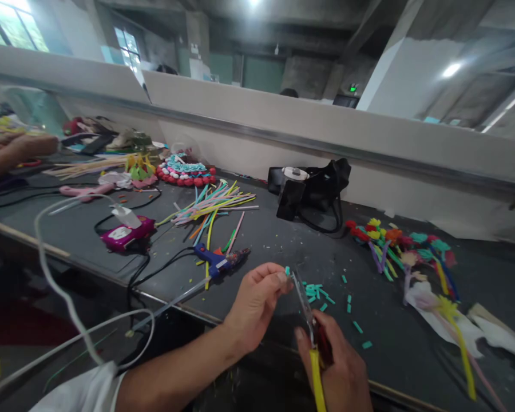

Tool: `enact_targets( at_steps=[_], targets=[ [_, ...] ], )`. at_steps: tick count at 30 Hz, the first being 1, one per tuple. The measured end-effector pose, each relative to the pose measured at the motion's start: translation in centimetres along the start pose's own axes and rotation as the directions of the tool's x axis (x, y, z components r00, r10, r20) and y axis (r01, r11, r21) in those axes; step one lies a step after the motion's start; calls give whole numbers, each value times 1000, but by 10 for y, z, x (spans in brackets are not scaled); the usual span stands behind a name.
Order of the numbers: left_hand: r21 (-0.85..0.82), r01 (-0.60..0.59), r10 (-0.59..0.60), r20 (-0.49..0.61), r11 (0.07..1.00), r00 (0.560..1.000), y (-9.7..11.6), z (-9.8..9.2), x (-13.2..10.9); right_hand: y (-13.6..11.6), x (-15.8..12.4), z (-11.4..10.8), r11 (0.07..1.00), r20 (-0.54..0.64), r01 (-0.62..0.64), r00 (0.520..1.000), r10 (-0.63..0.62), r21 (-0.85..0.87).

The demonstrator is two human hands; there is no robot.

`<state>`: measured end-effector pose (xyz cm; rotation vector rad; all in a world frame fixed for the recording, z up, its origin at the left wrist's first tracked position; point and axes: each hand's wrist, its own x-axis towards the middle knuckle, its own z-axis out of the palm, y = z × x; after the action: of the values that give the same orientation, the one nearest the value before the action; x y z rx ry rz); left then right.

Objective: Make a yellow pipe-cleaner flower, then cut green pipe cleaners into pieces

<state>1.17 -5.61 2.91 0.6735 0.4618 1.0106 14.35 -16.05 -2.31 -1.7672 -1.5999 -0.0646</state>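
My left hand [260,300] is closed in a pinch on a small teal piece of chenille stem [287,270], held just above the dark table. In my right hand [337,363] is a pair of pliers [302,297] with a yellow handle and a dark red part, fingers wrapped round it. The metal jaws point up towards the left fingertips, close beside the teal piece; whether they touch it I cannot tell. Several short teal cut pieces [315,292] lie in a small heap behind the pliers, with more scattered to the right.
A blue glue gun [214,260] lies left of my hands, near a purple power socket [127,233] with cables. Behind are loose chenille stems [214,203], a beaded red-and-teal item [186,170] and a black bag [326,183]. Colourful flowers [386,234] lie right. Another person's hand [32,147] is far left.
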Motion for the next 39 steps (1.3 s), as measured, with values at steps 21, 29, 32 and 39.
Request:
enact_targets(
  at_steps=[21, 29, 32, 39],
  targets=[
    [-55, -30, 27, -62, 998, 998, -4, 4, -4, 3, 1, 12, 967, -15, 122, 992, -128, -222],
    [-20, -59, 58, -79, 998, 995, -5, 3, -4, 6, -1, 17, 957, -17, 122, 991, -131, -264],
    [1, -62, 62, -112, 998, 992, -4, 4, -4, 7, 0, 17, 950, -1, 122, 992, -128, -288],
    [12, -73, 74, -119, 997, 990, -4, 2, -3, 8, -1, 15, 938, 6, 136, 990, -141, -320]
  ],
)
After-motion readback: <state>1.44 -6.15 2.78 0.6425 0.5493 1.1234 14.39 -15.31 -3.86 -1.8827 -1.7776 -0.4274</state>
